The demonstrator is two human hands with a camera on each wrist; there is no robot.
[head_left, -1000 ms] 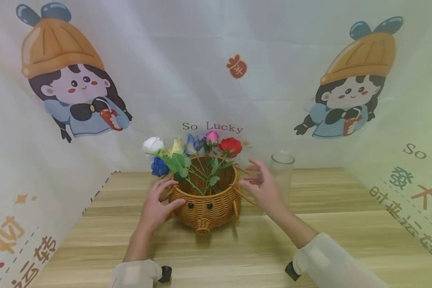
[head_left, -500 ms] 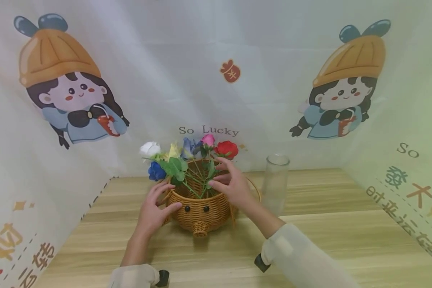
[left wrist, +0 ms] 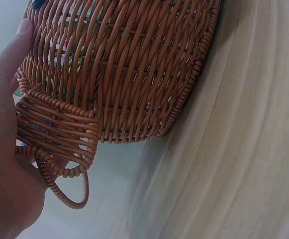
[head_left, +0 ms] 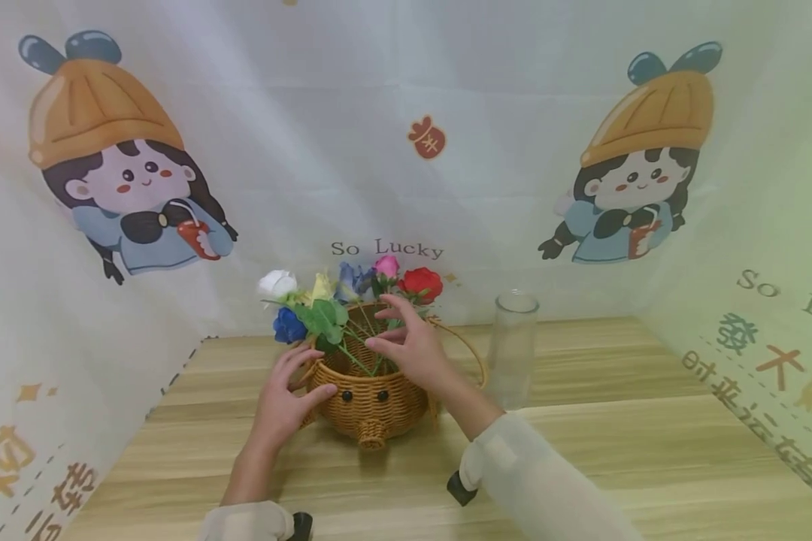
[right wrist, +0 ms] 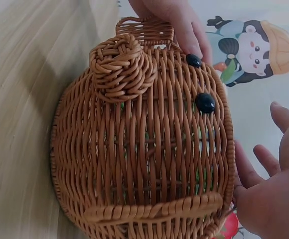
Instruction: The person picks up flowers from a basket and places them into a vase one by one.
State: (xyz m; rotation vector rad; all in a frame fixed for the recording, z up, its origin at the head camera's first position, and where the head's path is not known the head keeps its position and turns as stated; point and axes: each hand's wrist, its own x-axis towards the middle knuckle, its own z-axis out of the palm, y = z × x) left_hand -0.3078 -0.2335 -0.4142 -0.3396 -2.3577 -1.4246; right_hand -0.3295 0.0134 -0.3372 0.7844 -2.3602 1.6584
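As L hand [head_left: 284,394] grips wicker basket [head_left: 372,409] by its L rim, thumb on front, head view has R hand [head_left: 413,349] over R rim, fingers spread, released, blocking some stems of flowers [head_left: 350,284] inside; basket's on table [head_left: 616,451], glass vase [head_left: 513,353] near its R side; L wrist view: thumb along basket, ear flap [left wrist: 59,132] by palm; R wrist view: R fingers loose by rim, basket wall hiding most flowers.

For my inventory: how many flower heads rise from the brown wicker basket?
6, left to right in the head view: rounded white bloom, dark-blue bloom below it, pointed yellow bloom, grey-blue bloom, small pink bloom, round red bloom. Overlap or green leaves may hide more.
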